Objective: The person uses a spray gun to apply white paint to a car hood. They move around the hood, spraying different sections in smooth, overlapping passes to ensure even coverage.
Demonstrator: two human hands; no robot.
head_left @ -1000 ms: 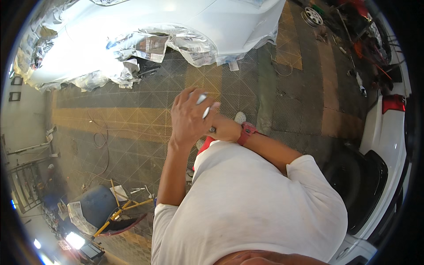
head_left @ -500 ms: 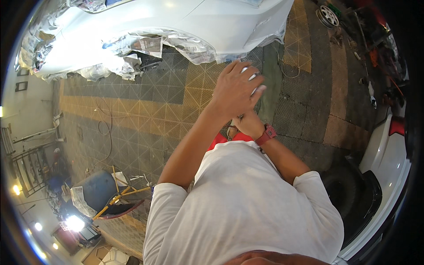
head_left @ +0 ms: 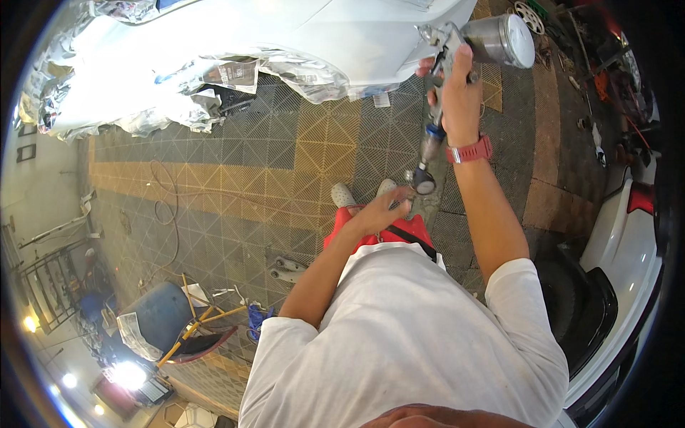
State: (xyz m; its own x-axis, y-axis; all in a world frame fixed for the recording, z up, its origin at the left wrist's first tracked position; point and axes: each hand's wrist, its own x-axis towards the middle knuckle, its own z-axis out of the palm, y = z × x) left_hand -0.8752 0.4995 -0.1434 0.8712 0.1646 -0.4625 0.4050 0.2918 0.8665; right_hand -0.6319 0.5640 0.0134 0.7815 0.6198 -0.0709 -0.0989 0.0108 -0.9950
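My right hand is raised and closed around the handle of a metal spray gun. The gun is tilted, its silver paint cup with a white end sticking out to the right and its nozzle near the white car body panel. Below the handle hang a fitting with a blue ring and a round pressure gauge. In front of my waist, my left hand is partly spread, its fingertips close to the gauge. It seems to hold nothing; whether it touches the gauge or a hose cannot be told.
Newspaper masking hangs along the panel's lower edge. A thin hose loops over the tiled floor. At lower left stands a blue stool-like piece with yellow legs. Another white car is close on my right; a wheel lies far right.
My hands were together in front of me, the left over something white. Now they are apart: the right has risen with the spray gun, and the left has dropped toward my waist.
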